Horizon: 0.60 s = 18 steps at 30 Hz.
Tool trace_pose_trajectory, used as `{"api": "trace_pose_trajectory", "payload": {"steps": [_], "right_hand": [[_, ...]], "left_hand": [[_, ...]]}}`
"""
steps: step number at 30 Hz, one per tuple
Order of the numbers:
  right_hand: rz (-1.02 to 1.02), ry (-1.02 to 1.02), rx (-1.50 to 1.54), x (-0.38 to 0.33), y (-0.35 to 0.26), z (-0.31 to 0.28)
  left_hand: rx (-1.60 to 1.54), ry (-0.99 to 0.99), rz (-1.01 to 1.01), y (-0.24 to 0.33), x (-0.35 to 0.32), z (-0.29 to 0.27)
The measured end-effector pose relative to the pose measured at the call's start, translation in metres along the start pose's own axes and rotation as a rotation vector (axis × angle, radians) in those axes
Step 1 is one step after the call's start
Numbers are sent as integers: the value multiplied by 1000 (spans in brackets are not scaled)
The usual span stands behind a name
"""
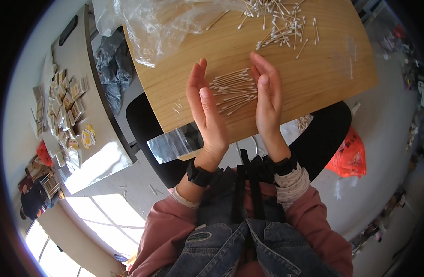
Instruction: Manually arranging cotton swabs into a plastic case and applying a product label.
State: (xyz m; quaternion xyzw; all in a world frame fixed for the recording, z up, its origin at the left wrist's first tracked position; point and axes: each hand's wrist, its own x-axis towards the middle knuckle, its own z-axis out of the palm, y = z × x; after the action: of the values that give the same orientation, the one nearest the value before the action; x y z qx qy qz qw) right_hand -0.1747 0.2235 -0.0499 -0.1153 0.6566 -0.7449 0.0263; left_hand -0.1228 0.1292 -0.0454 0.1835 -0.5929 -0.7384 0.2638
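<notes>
A loose row of cotton swabs (233, 88) lies on the wooden table (322, 87), the swabs roughly side by side with their white tips toward the left and right. At the row's left ends stands my left hand (207, 113), its fingers stretched out and its palm turned inward. My right hand (269, 101) faces it at the row's right ends, also with straight fingers. Neither hand holds anything. Whether the fingers touch the swab tips, I cannot tell. Beyond my right hand, a scattered heap of cotton swabs (285, 32) lies at the table's far side.
A see-through plastic bag (159, 37) covers the table's far left. A flat plastic sleeve (172, 144) hangs over the near left edge. Several small packs (64, 104) crowd a second table on the left. A red bag (349, 154) sits on the floor at right.
</notes>
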Motion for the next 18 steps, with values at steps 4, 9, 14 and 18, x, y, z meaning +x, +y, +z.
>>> {"api": "trace_pose_trajectory", "payload": {"steps": [4, 9, 14, 18], "right_hand": [[-49, -67, -30, 20, 2, -8], [94, -231, -7, 20, 0, -10], [-22, -85, -13, 16, 4, -15], [10, -114, 32, 8, 8, -4]], "left_hand": [[-51, 1, 3, 0, 12, -2], [-83, -105, -25, -4, 10, -8], [-103, -22, -3, -2, 7, -4], [-89, -74, 2, -4, 3, 3]]}}
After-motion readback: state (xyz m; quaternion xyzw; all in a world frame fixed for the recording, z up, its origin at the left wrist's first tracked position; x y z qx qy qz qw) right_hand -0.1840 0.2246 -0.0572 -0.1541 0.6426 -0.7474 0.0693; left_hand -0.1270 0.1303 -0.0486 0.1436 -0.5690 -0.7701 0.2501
